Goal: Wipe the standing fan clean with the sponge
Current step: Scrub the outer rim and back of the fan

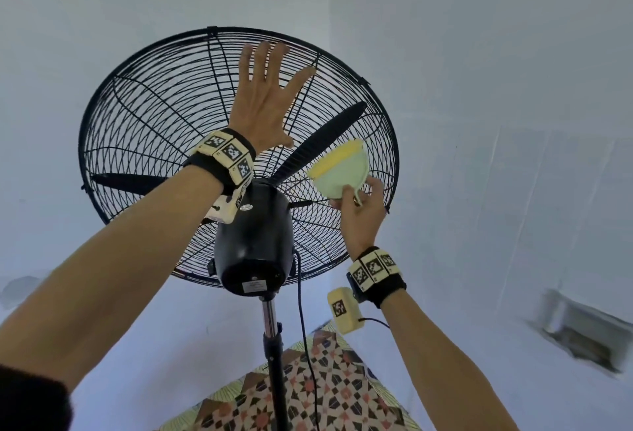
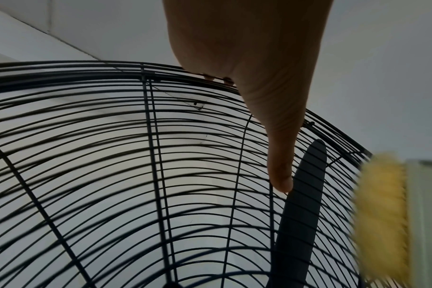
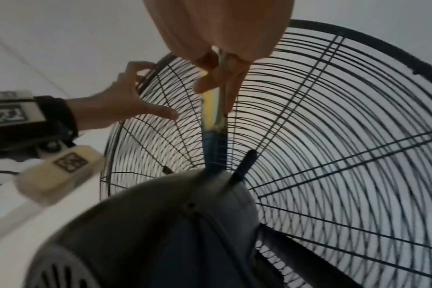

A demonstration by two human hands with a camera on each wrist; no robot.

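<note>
At standing fan (image 1: 253, 242) top rim, left hand (image 1: 263, 102) fingers (image 1: 262, 60) hooked over wires; right hand (image 1: 363, 215) fingers (image 1: 375, 187) pinching sponge (image 1: 342, 170).

Black standing fan (image 1: 253, 235), wire cage tilted up, yellow/pale-green sponge (image 1: 339, 170) at rear grille, rt of motor

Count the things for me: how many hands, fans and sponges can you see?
hands: 2, the left hand and the right hand
fan: 1
sponge: 1
total: 4
</note>
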